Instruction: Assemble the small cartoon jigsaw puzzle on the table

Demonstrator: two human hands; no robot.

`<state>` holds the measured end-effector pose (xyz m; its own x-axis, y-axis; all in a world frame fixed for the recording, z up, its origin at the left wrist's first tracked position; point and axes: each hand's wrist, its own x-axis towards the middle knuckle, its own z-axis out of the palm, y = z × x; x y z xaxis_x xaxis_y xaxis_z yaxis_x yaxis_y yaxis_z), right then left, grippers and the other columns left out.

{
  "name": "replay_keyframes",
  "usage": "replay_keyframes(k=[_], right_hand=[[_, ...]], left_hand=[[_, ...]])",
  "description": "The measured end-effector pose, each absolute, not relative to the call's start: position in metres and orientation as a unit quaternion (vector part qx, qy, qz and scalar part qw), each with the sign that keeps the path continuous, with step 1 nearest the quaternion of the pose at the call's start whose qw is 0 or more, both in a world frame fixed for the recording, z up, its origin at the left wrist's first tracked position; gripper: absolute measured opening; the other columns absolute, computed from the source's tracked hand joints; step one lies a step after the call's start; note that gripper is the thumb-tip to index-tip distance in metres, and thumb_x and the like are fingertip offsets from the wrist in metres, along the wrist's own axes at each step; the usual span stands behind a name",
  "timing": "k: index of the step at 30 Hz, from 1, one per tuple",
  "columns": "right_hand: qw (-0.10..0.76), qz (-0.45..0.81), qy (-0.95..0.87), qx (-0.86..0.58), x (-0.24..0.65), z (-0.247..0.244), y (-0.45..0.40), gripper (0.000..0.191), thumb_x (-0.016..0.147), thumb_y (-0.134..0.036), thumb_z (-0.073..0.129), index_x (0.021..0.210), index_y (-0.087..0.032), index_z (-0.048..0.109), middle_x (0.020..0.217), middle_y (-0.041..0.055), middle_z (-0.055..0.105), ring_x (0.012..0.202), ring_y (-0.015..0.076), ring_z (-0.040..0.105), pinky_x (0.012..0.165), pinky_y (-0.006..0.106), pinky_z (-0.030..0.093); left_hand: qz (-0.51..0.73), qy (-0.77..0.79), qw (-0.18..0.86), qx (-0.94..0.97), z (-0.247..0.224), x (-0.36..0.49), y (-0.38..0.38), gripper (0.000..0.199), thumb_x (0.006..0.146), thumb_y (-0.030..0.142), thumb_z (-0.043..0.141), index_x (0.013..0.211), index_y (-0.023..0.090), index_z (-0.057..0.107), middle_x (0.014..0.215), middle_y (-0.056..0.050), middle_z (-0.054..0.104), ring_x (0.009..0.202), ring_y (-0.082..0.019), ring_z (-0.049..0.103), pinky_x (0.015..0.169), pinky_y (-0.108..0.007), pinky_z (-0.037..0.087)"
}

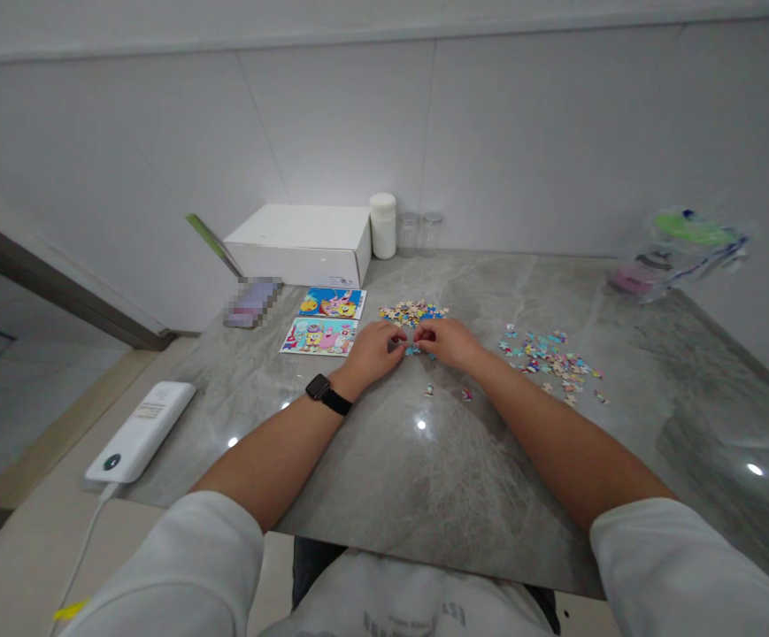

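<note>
White sleeves [188, 557] nearest; left hand [374, 354] and right hand [449, 341] at blue jigsaw pieces [411, 350] fronting the jigsaw pile [414, 310]. Fingers [426, 330] curled nearly together, hold unclear. I'd align edges flat, press lightly.

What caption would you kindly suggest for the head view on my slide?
Left hand and right hand close together at blue puzzle pieces on a grey marbled table.

Smooth, glossy stone-look tabletop [384, 478]
</note>
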<state>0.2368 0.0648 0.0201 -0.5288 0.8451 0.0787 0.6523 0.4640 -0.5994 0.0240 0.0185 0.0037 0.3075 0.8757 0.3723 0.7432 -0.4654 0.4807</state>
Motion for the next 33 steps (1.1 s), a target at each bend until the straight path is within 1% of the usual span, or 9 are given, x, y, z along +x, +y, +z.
replay_keyframes(k=[3,9,16,22,25,29,31,33], right_hand=[[0.173,0.245,-0.841,-0.449,0.234,0.018,0.064,0.007,0.087,-0.016,0.073,0.090,-0.022,0.076,0.082,0.0001,0.076,0.077,0.0149,0.067,0.072,0.026,0.043],[0.153,0.217,-0.853,-0.450,0.232,0.019,0.062,0.007,0.089,-0.017,0.073,0.093,-0.022,0.077,0.088,0.0022,0.078,0.081,0.0166,0.068,0.073,0.027,0.044],[0.129,0.180,-0.871,-0.439,0.231,0.021,0.062,0.010,0.090,-0.017,0.071,0.096,-0.023,0.077,0.094,0.0040,0.079,0.087,0.0191,0.068,0.077,0.029,0.045],[0.114,0.141,-0.884,-0.430,0.229,0.019,0.061,0.008,0.092,-0.021,0.071,0.097,-0.023,0.078,0.098,0.0062,0.079,0.093,0.0221,0.068,0.081,0.030,0.045],[0.126,0.141,-0.878,-0.440,0.230,0.022,0.061,0.011,0.092,-0.019,0.069,0.099,-0.022,0.078,0.099,0.0066,0.079,0.091,0.0219,0.067,0.080,0.031,0.045],[0.171,0.148,-0.854,-0.469,0.239,0.035,0.066,0.015,0.090,-0.016,0.068,0.100,-0.021,0.078,0.100,0.0063,0.079,0.086,0.0202,0.067,0.080,0.030,0.046],[0.188,0.152,-0.843,-0.481,0.246,0.042,0.071,0.015,0.090,-0.017,0.068,0.100,-0.022,0.079,0.098,0.0054,0.079,0.083,0.0193,0.067,0.079,0.030,0.046],[0.184,0.156,-0.839,-0.488,0.254,0.048,0.074,0.014,0.091,-0.020,0.069,0.099,-0.023,0.079,0.095,0.0048,0.079,0.081,0.0192,0.067,0.078,0.030,0.046]], left_hand=[[0.282,0.503,0.101,0.811,0.000,0.024,0.018,0.009,0.090,0.028,0.072,0.096,0.022,0.075,0.096,-0.007,0.070,0.095,-0.024,0.064,0.090,-0.039,0.050],[0.264,0.495,0.103,0.822,-0.002,0.023,0.020,0.010,0.089,0.027,0.074,0.097,0.022,0.078,0.098,-0.007,0.070,0.097,-0.025,0.066,0.092,-0.040,0.051],[0.260,0.493,0.104,0.824,-0.003,0.023,0.020,0.012,0.090,0.029,0.072,0.097,0.022,0.079,0.098,-0.008,0.070,0.096,-0.024,0.066,0.089,-0.039,0.052],[0.259,0.496,0.109,0.821,0.000,0.024,0.018,0.010,0.089,0.026,0.072,0.095,0.021,0.078,0.096,-0.008,0.070,0.092,-0.024,0.065,0.088,-0.039,0.052],[0.260,0.490,0.109,0.825,0.001,0.024,0.018,0.011,0.090,0.026,0.071,0.096,0.022,0.079,0.097,-0.008,0.069,0.093,-0.024,0.065,0.089,-0.039,0.052],[0.261,0.479,0.109,0.831,-0.001,0.024,0.018,0.016,0.091,0.025,0.071,0.103,0.022,0.079,0.101,-0.009,0.069,0.098,-0.026,0.065,0.091,-0.040,0.052],[0.261,0.465,0.111,0.839,-0.002,0.024,0.018,0.019,0.092,0.024,0.069,0.107,0.023,0.080,0.104,-0.009,0.069,0.100,-0.026,0.065,0.093,-0.040,0.052],[0.257,0.449,0.111,0.848,-0.004,0.024,0.019,0.021,0.094,0.023,0.066,0.108,0.025,0.081,0.107,-0.009,0.070,0.102,-0.025,0.065,0.095,-0.040,0.052]])
